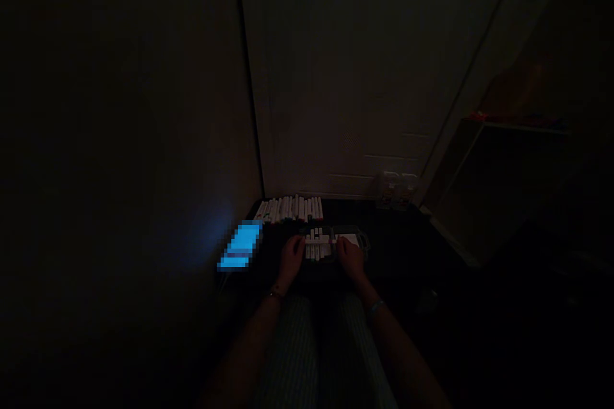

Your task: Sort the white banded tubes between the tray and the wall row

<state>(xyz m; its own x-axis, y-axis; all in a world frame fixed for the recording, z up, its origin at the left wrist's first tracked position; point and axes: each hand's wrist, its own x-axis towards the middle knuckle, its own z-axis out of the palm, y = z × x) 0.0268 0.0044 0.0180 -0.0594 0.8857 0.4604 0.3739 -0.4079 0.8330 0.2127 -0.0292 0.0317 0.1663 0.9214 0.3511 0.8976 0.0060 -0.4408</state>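
Note:
A white marker [317, 241] lies crosswise between my two hands, over a clear open case [363, 244] on the dark table. My left hand [291, 257] is closed at the marker's left end, and my right hand [352, 257] is closed at its right end. Several white markers [314, 252] stand side by side in the left half of the case. Something white [352, 238] shows in the right half, partly behind my right hand. Behind the case, a row of white markers [290, 209] with coloured ends lies along the table's back edge.
A glowing blue, pixelated screen [241, 245] is at the table's left edge. Two clear packages [397, 190] stand at the back right, against the wall. A shelf [522, 124] with reddish items is farther right. The room is very dark.

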